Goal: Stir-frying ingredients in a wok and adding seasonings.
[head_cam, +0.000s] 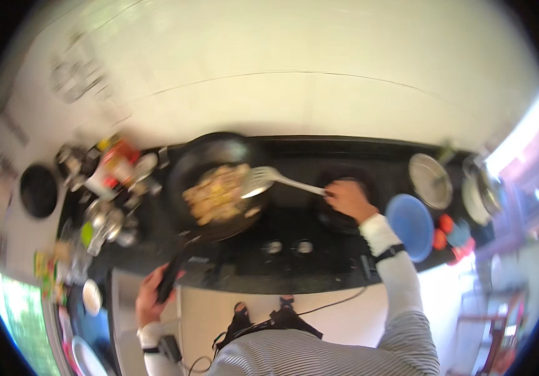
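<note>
My left hand (153, 293) is wrapped around the black handle (170, 277) of a dark wok (225, 148), which sits on the left side of a black cooktop (293, 211). Pale, yellowish chopped food (215, 195) lies in the wok, its exact kind blurred. In my right hand (348, 199) is the light handle of a slotted metal spatula (293, 182). The spatula's head tilts at the right edge of the food, inside the wok. Below my right hand is a dark second burner (340, 223), partly hidden by the hand.
On the right stand a blue plastic basin (409, 228), a round metal lid or plate (430, 181), red tomato-like items (442, 230) and metal pots (478, 192). Jars and metal utensils (109, 221) crowd the left counter. Two control knobs (288, 246) sit at the cooktop's front.
</note>
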Tool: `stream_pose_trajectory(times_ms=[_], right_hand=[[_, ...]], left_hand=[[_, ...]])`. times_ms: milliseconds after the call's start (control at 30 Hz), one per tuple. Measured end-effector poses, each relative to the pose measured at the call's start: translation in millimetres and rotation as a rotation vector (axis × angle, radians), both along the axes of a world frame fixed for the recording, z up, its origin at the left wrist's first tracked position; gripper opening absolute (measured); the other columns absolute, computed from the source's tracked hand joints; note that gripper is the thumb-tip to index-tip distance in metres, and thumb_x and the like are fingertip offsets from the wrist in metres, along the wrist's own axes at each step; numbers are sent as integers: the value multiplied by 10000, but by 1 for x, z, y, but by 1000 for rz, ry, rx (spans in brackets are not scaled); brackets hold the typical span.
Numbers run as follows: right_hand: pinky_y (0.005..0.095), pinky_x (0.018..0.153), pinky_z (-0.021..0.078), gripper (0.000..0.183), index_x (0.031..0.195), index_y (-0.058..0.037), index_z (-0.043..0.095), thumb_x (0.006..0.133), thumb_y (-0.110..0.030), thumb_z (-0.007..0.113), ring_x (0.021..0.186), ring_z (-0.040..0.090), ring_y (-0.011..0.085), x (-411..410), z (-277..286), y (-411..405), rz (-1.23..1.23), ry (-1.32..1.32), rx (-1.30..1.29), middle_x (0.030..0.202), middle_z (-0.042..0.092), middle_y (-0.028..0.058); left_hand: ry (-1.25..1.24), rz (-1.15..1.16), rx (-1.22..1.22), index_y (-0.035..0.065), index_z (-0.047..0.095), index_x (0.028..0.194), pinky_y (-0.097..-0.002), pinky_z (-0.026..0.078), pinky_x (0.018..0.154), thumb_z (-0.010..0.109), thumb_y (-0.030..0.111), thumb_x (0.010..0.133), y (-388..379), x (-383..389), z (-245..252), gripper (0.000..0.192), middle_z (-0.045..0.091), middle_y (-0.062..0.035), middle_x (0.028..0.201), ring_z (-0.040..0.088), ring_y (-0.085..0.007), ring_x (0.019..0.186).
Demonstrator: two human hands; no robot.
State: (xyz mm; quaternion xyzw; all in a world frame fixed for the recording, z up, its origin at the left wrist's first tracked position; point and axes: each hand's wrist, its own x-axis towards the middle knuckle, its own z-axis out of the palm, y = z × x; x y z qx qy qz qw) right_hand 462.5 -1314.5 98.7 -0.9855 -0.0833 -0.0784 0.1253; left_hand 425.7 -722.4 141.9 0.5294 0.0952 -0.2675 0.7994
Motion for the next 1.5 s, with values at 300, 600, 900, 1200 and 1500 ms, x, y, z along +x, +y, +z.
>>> stream_pose_trajectory(times_ms=[300,600,900,1200,1500], right_hand=[[442,701,503,222,909,-38,718,767,-208,725,792,634,362,-10,72,-22,-10,-12,274,827,656,170],[478,741,493,207,898,2,699,769,-155,736,820,622,386,26,146,62,158,-41,-96,825,633,190],[497,650,454,150,831,-3,646,829,-152,663,733,584,438,53,168,118,-6,51,51,729,595,225],[486,763,522,108,820,-32,677,815,-113,605,840,642,405,97,118,196,9,164,-147,837,677,185],[460,633,468,111,898,-8,667,829,-93,648,752,584,458,37,196,221,128,255,-12,768,590,256]], left_hand=[[36,-134,35,-3,469,1329,-276,506,453,515,370,1008,-12,17,15,494,662,-262,1129,627,-200,549],[128,-325,-90,5,524,1312,-268,470,422,513,359,1018,-7,31,15,460,685,-231,1069,602,-172,526],[125,-425,-238,6,512,1283,-284,518,472,534,323,1018,2,37,7,415,688,-201,1038,639,-179,578],[167,-514,-303,0,478,1255,-326,547,504,552,283,1014,6,46,5,380,684,-177,963,652,-206,581],[190,-536,-386,-30,466,1292,-328,556,562,569,280,1004,12,49,-5,436,689,-174,958,669,-217,615]])
